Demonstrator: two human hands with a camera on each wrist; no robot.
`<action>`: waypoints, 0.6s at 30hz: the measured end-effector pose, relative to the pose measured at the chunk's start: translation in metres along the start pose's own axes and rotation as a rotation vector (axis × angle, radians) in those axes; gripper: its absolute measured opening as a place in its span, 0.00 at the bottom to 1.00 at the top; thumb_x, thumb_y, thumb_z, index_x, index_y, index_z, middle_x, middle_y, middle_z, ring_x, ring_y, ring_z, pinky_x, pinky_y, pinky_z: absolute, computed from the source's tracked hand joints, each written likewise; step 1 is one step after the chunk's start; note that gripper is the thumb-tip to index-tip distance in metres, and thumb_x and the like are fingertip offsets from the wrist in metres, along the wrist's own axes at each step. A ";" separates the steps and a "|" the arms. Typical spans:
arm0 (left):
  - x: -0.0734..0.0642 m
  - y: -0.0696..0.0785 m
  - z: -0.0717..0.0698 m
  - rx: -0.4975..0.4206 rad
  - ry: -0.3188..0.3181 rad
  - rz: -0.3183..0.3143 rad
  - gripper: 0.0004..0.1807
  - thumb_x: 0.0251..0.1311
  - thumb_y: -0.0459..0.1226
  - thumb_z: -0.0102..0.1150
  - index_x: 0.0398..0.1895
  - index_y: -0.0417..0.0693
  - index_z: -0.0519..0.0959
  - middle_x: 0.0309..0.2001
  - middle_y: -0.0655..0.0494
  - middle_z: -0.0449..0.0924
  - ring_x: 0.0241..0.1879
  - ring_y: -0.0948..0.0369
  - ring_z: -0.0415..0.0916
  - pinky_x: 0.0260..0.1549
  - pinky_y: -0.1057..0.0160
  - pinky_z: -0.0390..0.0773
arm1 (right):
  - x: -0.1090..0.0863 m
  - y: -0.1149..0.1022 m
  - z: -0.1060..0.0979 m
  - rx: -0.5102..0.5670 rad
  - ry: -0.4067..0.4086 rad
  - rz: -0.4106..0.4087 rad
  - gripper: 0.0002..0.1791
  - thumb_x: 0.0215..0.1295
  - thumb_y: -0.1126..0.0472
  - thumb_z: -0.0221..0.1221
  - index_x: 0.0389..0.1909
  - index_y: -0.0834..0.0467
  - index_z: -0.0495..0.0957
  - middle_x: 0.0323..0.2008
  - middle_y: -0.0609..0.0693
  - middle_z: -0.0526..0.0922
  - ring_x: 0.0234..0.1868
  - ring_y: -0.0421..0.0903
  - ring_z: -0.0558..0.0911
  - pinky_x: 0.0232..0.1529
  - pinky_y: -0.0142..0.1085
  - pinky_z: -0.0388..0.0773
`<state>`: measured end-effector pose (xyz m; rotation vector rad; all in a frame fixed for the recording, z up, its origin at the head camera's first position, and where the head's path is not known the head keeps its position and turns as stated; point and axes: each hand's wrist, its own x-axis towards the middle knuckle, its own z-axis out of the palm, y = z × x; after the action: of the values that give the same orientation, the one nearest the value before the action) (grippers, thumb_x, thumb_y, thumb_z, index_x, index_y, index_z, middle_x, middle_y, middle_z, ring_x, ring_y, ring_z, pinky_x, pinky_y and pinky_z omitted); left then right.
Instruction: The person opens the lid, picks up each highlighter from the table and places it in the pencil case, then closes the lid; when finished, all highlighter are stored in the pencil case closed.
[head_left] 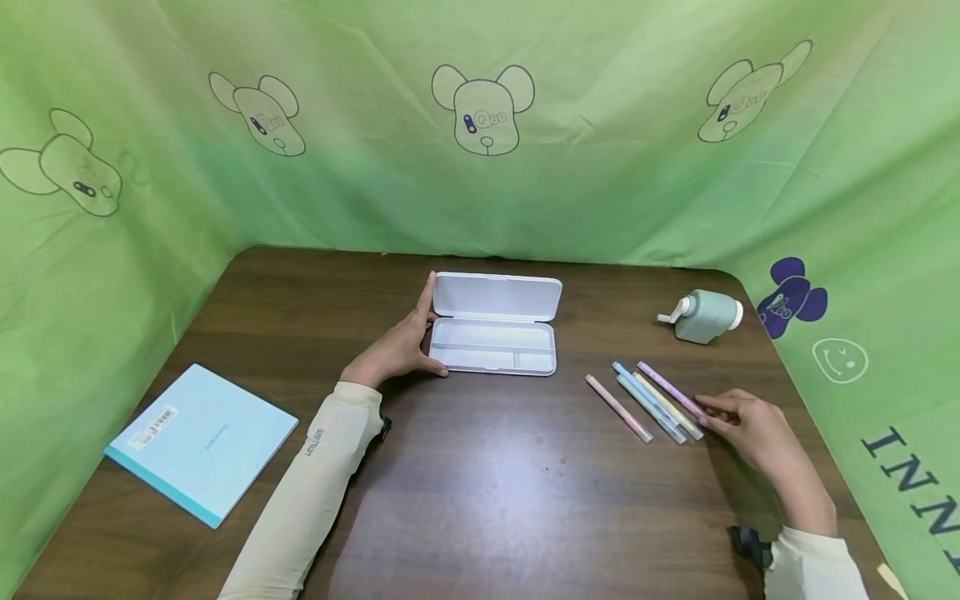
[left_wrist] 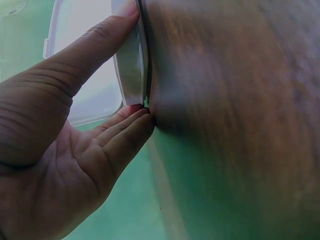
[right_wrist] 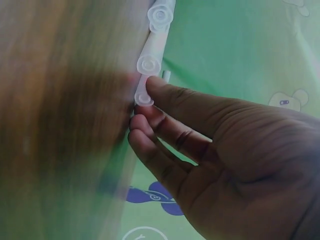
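A white pencil case [head_left: 492,358] lies with its lid [head_left: 498,297] raised at the back of the table; its compartments hold nothing. My left hand [head_left: 397,346] holds the case's left end, thumb at the front corner and fingers along the side. At the right, my right hand [head_left: 757,433] pinches the near end of a purple pen [head_left: 667,386] between thumb and fingers. Left of that pen lie a yellow pen [head_left: 678,410], two light blue pens [head_left: 651,404] and a pink pen [head_left: 618,408]. In the right wrist view, the pinched pen's round end [right_wrist: 144,99] shows between the fingertips.
A grey-green bottle [head_left: 705,317] with white ends lies behind the pens, near the table's right edge. A light blue notebook [head_left: 206,442] is at the left. Green printed cloth [head_left: 375,183] hangs around the back and sides of the brown table [head_left: 480,492].
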<state>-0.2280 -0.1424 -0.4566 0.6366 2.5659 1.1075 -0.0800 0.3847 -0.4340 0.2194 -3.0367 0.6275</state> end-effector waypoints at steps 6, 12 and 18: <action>-0.007 0.010 -0.002 -0.013 0.006 -0.020 0.89 0.51 0.38 0.89 0.85 0.66 0.13 0.75 0.30 0.67 0.75 0.43 0.67 0.72 0.40 0.67 | 0.002 -0.003 0.002 -0.012 0.051 -0.010 0.09 0.62 0.74 0.73 0.43 0.71 0.90 0.35 0.59 0.88 0.35 0.57 0.84 0.36 0.50 0.78; -0.014 0.026 -0.006 -0.008 -0.012 -0.034 0.87 0.53 0.35 0.87 0.85 0.60 0.14 0.75 0.30 0.67 0.75 0.42 0.66 0.72 0.40 0.68 | 0.004 -0.009 0.005 0.008 0.219 -0.005 0.08 0.62 0.75 0.72 0.42 0.69 0.91 0.37 0.63 0.87 0.35 0.56 0.84 0.35 0.43 0.76; -0.007 0.011 -0.004 -0.006 0.002 0.015 0.89 0.51 0.40 0.89 0.85 0.66 0.14 0.73 0.29 0.69 0.73 0.43 0.69 0.69 0.43 0.71 | 0.029 -0.042 0.016 0.075 0.334 -0.054 0.11 0.62 0.76 0.73 0.45 0.67 0.91 0.37 0.59 0.86 0.34 0.45 0.78 0.37 0.24 0.67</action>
<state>-0.2203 -0.1415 -0.4451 0.6552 2.5631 1.1209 -0.1027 0.3363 -0.4300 0.1768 -2.6822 0.6968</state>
